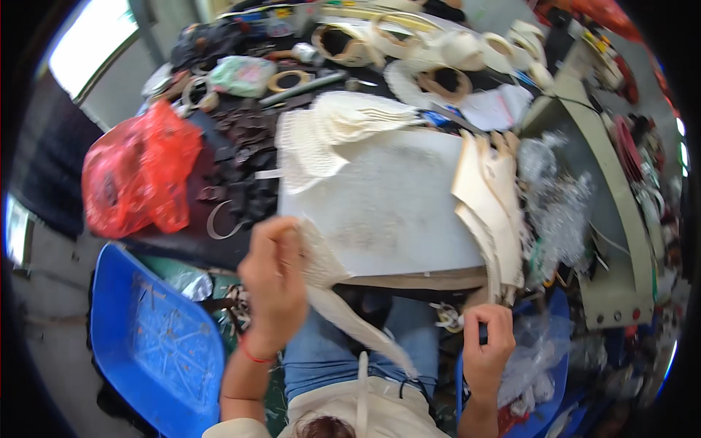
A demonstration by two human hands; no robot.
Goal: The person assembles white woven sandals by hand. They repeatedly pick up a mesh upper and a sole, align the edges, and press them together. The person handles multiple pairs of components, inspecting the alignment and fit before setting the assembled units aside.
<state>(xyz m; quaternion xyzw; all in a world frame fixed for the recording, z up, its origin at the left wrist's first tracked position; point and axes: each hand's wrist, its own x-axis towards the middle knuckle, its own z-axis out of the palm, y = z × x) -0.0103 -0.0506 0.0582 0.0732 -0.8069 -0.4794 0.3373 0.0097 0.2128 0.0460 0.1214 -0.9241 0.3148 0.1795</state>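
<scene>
Far left, a blue plastic chair (157, 343) sits below the table's near-left corner, w/ a red plastic bag (139, 175) on the tabletop's left edge above it. The left hand (274, 281) is at the table's near edge, fingers curled together, pinching a cream woven strip (343, 306). The strip's long axis runs diagonally: the upper end is at the hand near the white board (394, 204); the lower end tapers to a point down-right over the person's lap. It looks pale, textured, mesh-like, wide at the top and narrow at the tip. It touches the hand's right side and hangs below it. A stack of similar cream pieces (343, 131) lies at the board's far-left corner; tan cutouts (489, 204) lean along its right edge. The right hand (488, 347) is well apart from the strip, below the near-right corner, fingers curled in; can't tell what it grips.
</scene>
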